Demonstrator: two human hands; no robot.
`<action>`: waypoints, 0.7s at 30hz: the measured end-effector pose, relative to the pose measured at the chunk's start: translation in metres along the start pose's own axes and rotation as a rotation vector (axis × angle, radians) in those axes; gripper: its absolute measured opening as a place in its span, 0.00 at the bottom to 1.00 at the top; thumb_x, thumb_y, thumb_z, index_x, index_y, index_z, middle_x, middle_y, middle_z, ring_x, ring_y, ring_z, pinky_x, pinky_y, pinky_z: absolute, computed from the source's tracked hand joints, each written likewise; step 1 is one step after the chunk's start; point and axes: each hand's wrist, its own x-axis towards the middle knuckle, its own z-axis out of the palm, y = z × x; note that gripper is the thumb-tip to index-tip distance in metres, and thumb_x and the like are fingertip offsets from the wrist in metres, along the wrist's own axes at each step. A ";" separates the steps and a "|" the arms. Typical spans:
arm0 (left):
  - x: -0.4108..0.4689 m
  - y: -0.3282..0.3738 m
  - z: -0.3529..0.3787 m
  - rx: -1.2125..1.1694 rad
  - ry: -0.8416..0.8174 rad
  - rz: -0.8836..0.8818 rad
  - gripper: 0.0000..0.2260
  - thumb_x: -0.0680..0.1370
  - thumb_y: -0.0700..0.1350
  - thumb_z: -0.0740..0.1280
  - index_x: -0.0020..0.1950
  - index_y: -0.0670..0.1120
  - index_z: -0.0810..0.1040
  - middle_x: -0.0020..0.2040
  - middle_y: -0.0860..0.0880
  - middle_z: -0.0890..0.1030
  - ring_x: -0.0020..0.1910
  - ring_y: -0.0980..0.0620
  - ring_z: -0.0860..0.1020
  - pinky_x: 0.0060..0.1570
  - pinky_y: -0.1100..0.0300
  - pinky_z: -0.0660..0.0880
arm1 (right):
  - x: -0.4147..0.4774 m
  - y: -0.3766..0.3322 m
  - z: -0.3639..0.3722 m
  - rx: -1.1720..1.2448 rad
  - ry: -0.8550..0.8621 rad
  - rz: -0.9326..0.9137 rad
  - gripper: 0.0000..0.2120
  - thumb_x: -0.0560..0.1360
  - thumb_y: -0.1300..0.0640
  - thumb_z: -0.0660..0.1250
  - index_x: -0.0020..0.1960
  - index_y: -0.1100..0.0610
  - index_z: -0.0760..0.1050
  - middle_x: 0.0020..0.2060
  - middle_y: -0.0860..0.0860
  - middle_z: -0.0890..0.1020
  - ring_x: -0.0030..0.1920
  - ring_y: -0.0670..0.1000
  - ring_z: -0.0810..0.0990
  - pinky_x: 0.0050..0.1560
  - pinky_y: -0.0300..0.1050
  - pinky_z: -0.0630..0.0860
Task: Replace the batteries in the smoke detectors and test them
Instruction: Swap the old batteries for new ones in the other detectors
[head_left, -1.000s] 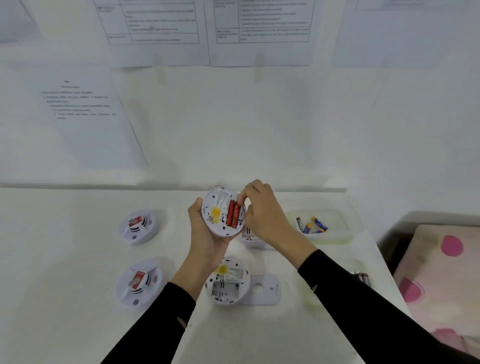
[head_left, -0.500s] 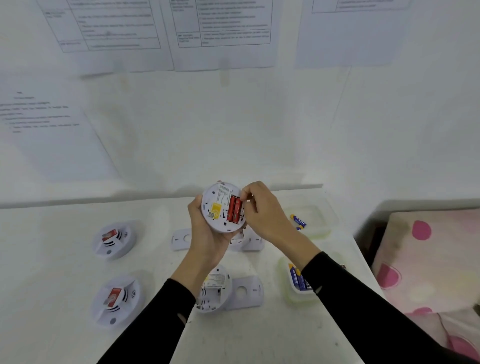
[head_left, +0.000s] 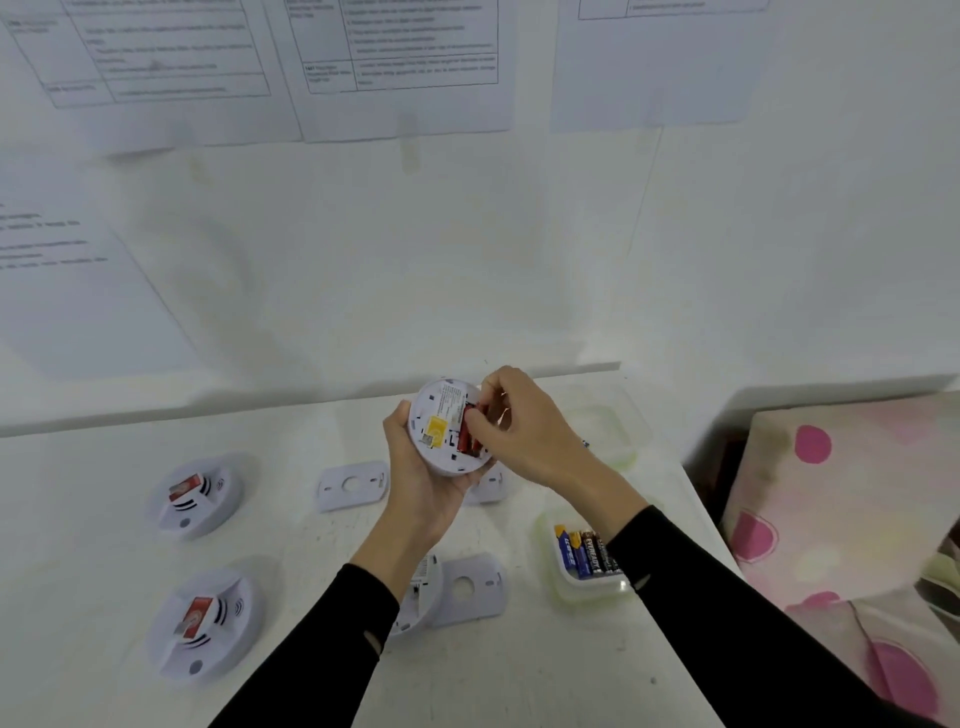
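Observation:
My left hand (head_left: 421, 483) holds a round white smoke detector (head_left: 442, 427) above the table, its back side up with a yellow label showing. Red batteries (head_left: 469, 435) lie in its open compartment. My right hand (head_left: 519, 431) has its fingertips curled onto the batteries, thumb and fingers pinching at them. Another open detector (head_left: 418, 592) lies on the table under my left forearm, partly hidden. Two closed detectors with red tags, one at far left (head_left: 195, 493) and one at near left (head_left: 200, 621), sit on the table.
A clear plastic box (head_left: 584, 584) with several batteries stands by my right forearm, and a second clear box (head_left: 605, 431) sits behind my right hand. White mounting plates (head_left: 353, 486) (head_left: 470, 587) lie on the table. A pink-dotted cushion (head_left: 841, 519) is beyond the table's right edge.
The view has shifted, so the table objects sit lower and further left. My right hand's fingertips have closed further over the red batteries; the left hand keeps the detector at the same height.

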 end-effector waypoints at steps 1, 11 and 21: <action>0.000 -0.001 0.000 0.003 0.004 -0.007 0.26 0.80 0.61 0.51 0.62 0.45 0.78 0.55 0.42 0.82 0.53 0.46 0.80 0.52 0.48 0.77 | 0.001 0.002 -0.005 0.015 -0.024 0.000 0.05 0.75 0.59 0.67 0.49 0.55 0.72 0.42 0.50 0.76 0.38 0.42 0.73 0.39 0.32 0.72; 0.003 -0.001 -0.002 -0.062 0.041 -0.082 0.27 0.79 0.62 0.53 0.63 0.44 0.78 0.57 0.38 0.81 0.55 0.38 0.79 0.46 0.50 0.81 | 0.020 0.046 -0.069 0.119 0.081 0.290 0.05 0.77 0.60 0.67 0.45 0.59 0.80 0.38 0.54 0.82 0.38 0.51 0.78 0.43 0.40 0.74; 0.004 0.001 -0.005 -0.103 0.058 -0.122 0.30 0.79 0.63 0.53 0.70 0.43 0.73 0.62 0.36 0.79 0.57 0.36 0.79 0.47 0.50 0.81 | 0.038 0.121 -0.067 -0.767 -0.305 0.539 0.09 0.75 0.58 0.67 0.43 0.63 0.81 0.39 0.54 0.79 0.37 0.51 0.77 0.32 0.38 0.69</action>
